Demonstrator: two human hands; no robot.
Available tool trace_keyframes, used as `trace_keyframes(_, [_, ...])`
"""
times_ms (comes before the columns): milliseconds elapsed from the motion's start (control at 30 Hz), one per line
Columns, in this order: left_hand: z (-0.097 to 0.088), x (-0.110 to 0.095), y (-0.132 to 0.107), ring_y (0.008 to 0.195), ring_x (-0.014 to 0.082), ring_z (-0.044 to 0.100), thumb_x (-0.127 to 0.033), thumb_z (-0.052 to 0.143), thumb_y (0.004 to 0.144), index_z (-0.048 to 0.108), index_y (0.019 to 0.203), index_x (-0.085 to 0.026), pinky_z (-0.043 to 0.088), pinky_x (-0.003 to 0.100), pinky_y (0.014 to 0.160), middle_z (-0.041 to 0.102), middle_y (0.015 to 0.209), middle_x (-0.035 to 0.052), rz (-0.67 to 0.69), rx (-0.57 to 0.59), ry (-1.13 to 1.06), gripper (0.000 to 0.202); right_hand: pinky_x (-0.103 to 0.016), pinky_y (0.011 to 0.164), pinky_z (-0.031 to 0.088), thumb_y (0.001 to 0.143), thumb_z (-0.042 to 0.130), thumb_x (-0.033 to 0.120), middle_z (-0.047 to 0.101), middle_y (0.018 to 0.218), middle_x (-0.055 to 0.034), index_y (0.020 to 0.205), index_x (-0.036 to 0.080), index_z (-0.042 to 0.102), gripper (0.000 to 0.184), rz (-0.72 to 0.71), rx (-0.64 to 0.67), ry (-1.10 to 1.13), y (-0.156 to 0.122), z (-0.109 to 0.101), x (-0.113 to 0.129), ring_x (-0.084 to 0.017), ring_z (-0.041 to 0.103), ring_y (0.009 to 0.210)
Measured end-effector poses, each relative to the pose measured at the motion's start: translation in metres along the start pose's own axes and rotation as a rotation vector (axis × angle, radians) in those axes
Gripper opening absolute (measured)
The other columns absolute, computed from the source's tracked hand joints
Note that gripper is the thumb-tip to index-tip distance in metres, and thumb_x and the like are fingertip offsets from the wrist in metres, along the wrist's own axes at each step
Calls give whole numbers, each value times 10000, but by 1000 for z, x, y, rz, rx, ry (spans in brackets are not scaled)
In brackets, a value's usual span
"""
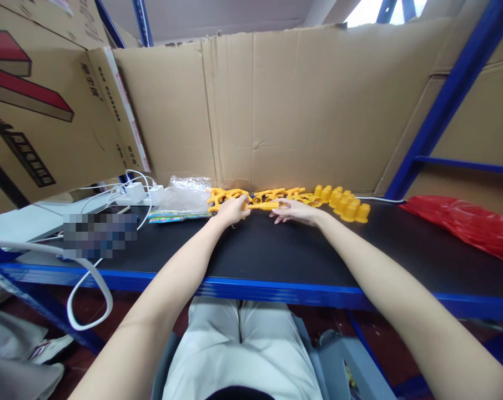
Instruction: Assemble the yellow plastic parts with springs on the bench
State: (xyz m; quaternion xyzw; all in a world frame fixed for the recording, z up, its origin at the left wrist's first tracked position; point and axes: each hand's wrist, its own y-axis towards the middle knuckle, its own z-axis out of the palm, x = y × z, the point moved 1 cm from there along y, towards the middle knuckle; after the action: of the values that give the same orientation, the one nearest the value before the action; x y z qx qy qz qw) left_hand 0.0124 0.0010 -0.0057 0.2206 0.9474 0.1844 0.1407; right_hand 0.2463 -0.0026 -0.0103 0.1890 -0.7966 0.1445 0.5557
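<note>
Shelf rear [385,225], left hand [232,211] gripping, right hand [296,211] touching yellow pieces [272,196]

Black shelf [276,253]: yellow parts [348,206], red bag [463,222].

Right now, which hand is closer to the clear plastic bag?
Left. The left hand sits just right of the clear plastic bag; the right hand rests farther right, nearer the yellow caps.

One head-worn camera looks forward and down from the seated person's head, facing the cardboard wall [318,105]. The black tabletop [401,244] lies close, the left hand [234,210] and right hand [295,211] at arm's length mid-picture, lap [243,344] below.
</note>
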Motion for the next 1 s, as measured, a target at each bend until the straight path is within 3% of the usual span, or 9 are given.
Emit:
trace_keyframes(133, [2, 0, 0, 863, 230, 623, -339, 542, 803, 565, 1054, -211, 453, 319, 749, 665, 937, 60, 14, -3, -8, 283, -216, 623, 467, 870, 585, 355, 680, 1015, -104, 1032, 148, 575, 263, 7, -12, 25, 2, -1, -3, -126, 657, 759])
trace_keyframes(400, [2, 1, 1, 841, 224, 624, -338, 537, 807, 564, 1022, -200, 450, 311, 720, 665, 914, 57, 41, -1, -4, 257, -251, 640, 455, 907, 472, 486, 711, 868, -97, 968, 136, 637, 391, 34, -62, 51, 5, 5, -3, -145, 646, 717])
trace_keyframes(667, [6, 5, 3, 856, 238, 622, -359, 549, 806, 549, 1073, -203, 462, 339, 753, 658, 927, 70, 52, -11, -34, 309, -220, 540, 447, 928, 457, 440, 708, 766, -84, 912, 135, 640, 356, 31, -96, 136, 8, 7, -4, -132, 640, 630])
trace_keyframes(800, [6, 5, 2, 889, 232, 615, -367, 568, 804, 322, 1352, -184, 462, 356, 800, 645, 970, 90, 79, -53, -148, 627, -224, 558, 482, 921, 501, 351, 685, 706, -51, 873, 143, 620, 245, -35, -234, 338, 9, 13, 2, -113, 621, 553])
trace_keyframes(900, [6, 5, 3, 865, 202, 611, -382, 555, 819, 159, 1433, -182, 465, 344, 803, 632, 984, 86, 93, -89, -246, 758, -223, 564, 492, 905, 529, 332, 651, 625, -22, 824, 150, 592, 209, -94, -366, 479, 9, 15, 9, -105, 604, 510])
trace_keyframes(1000, [6, 5, 4, 802, 188, 607, -365, 531, 828, 330, 1369, -167, 474, 331, 767, 639, 938, 75, 122, -53, -254, 610, -210, 539, 485, 873, 564, 396, 606, 560, 5, 768, 167, 549, 252, -146, -532, 574, 8, 9, 16, -94, 573, 471])
